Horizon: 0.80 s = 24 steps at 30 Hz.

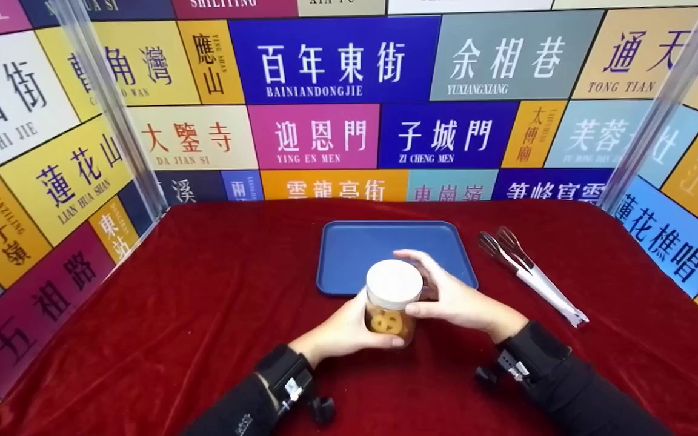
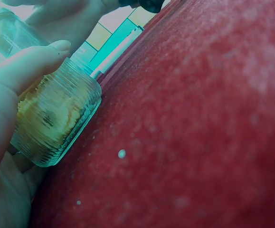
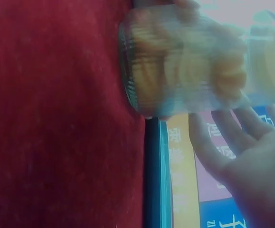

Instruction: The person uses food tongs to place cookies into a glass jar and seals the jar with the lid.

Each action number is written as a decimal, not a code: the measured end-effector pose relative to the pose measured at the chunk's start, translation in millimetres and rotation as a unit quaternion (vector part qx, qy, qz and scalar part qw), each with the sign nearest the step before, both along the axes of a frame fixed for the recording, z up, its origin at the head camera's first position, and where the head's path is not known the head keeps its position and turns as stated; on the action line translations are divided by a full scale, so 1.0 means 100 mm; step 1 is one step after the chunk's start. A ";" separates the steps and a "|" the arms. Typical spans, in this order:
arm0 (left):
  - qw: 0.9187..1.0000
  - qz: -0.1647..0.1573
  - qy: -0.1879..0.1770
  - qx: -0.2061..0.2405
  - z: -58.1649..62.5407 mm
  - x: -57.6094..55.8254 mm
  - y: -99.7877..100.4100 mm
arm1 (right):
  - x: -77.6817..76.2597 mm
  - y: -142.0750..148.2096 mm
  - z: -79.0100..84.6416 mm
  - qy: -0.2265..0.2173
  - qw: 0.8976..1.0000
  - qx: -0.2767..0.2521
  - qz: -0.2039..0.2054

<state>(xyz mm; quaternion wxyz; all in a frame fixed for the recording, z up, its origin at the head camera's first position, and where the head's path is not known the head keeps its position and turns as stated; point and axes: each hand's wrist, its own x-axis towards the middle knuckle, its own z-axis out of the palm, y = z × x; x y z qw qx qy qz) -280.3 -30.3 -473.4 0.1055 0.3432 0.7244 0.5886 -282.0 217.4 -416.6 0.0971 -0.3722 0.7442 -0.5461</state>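
Note:
A clear ribbed jar (image 1: 390,327) with a white lid (image 1: 394,282) stands slightly tilted in front of the tray. Round yellow-brown cookies (image 2: 49,114) show through its wall. My left hand (image 1: 340,330) grips the jar's lower body, its thumb across the near side in the head view. On the other side, my right hand (image 1: 455,300) is spread around the lid. Its thumb lies at the lid's lower rim and its index finger reaches past the far side. In the right wrist view the jar is blurred, and the fingers (image 3: 208,152) beside it look loosely bent.
Behind the jar lies a blue tray (image 1: 349,254) on the red cloth (image 1: 203,290). Metal tongs (image 1: 537,281) with white handles and dark tips rest to the right of the tray. Colourful printed panels (image 1: 325,136) and clear posts (image 1: 664,103) border the table.

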 end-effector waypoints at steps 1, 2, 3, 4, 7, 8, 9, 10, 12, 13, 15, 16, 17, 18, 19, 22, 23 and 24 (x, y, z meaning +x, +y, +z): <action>1.000 0.001 -0.001 -0.002 0.00 0.00 0.00 | -0.01 0.01 0.00 -0.008 1.000 -0.004 0.009; 1.000 0.002 -0.002 -0.002 0.00 0.00 0.00 | -0.02 0.02 0.00 -0.014 1.000 -0.008 0.016; 1.000 0.002 -0.003 -0.002 0.00 0.00 0.00 | -0.03 0.03 -0.01 -0.017 1.000 -0.011 0.021; 1.000 0.002 -0.003 -0.002 0.00 0.00 0.00 | -0.04 0.04 -0.01 -0.020 0.999 -0.015 0.026; 1.000 0.002 -0.003 -0.001 0.00 0.00 0.00 | -0.06 0.06 -0.04 -0.019 0.999 -0.023 0.034; 1.000 0.002 -0.001 0.000 0.00 0.00 0.00 | -0.07 0.07 -0.04 -0.020 0.999 -0.026 0.034; 1.000 0.003 0.001 -0.001 0.00 0.00 0.00 | -0.07 0.07 -0.05 -0.022 0.999 -0.028 0.034; 1.000 0.005 0.003 -0.002 0.00 0.01 0.00 | -0.07 0.08 -0.05 -0.023 0.999 -0.028 0.032; 1.000 0.007 0.006 -0.005 0.00 0.01 0.01 | -0.07 0.08 -0.05 -0.027 0.999 -0.025 0.028; 1.000 0.008 0.007 -0.006 0.00 0.01 0.01 | -0.07 0.08 -0.05 -0.030 0.999 -0.023 0.025; 1.000 0.008 0.007 -0.008 0.00 0.01 0.01 | -0.07 0.08 -0.05 -0.029 0.999 -0.019 0.020; 1.000 0.008 0.006 -0.007 0.01 0.01 0.01 | -0.06 0.08 -0.05 -0.028 0.999 -0.018 0.018; 1.000 0.008 0.006 -0.007 0.01 0.01 0.01 | -0.06 0.07 -0.04 -0.028 0.999 -0.018 0.017; 1.000 0.008 0.005 -0.006 0.01 0.01 0.01 | -0.06 0.07 -0.04 -0.027 0.999 -0.017 0.017; 1.000 0.008 0.005 -0.006 0.01 0.01 0.00 | -0.06 0.07 -0.04 -0.027 0.999 -0.017 0.016; 1.000 0.006 0.003 -0.004 0.02 0.01 0.00 | -0.06 0.07 -0.04 -0.027 0.999 -0.016 0.014; 1.000 0.007 0.003 -0.004 0.02 0.01 0.00 | -0.06 0.07 -0.04 -0.026 0.999 -0.016 0.014; 1.000 0.008 0.003 -0.005 0.01 0.01 0.00 | -0.06 0.06 -0.04 -0.027 0.999 -0.016 0.014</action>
